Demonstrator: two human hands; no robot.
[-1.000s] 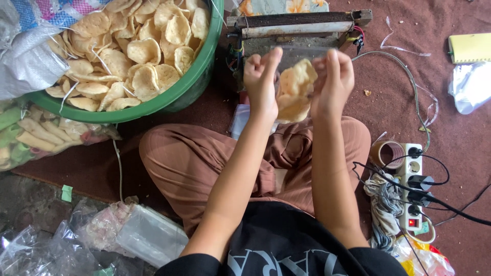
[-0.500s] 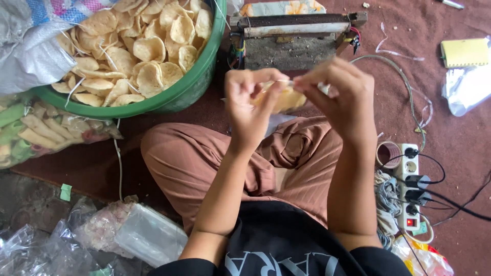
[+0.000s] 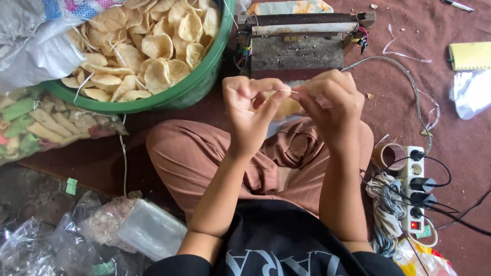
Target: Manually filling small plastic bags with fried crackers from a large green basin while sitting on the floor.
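My left hand (image 3: 249,113) and my right hand (image 3: 330,108) are raised over my lap, fingertips pinching the top edge of a small clear plastic bag of pale crackers (image 3: 288,107) between them. The bag hangs behind my fingers and is mostly hidden. Just beyond my hands on the red-brown carpet sits a grey metal heat sealer (image 3: 302,38) with a long bar and wires at its ends.
A green tub (image 3: 202,76) heaped with round crackers stands at upper left, next to a woven sack. Bags of coloured stick snacks (image 3: 41,128) lie left. A power strip (image 3: 415,186) with plugs, a tape roll (image 3: 387,155) and a yellow notebook (image 3: 470,55) lie right. Empty plastic bags (image 3: 102,235) are at lower left.
My hands lowered the cracker bag from in front of the sealer toward my lap and closed together, now pinching its top edge between the fingertips.
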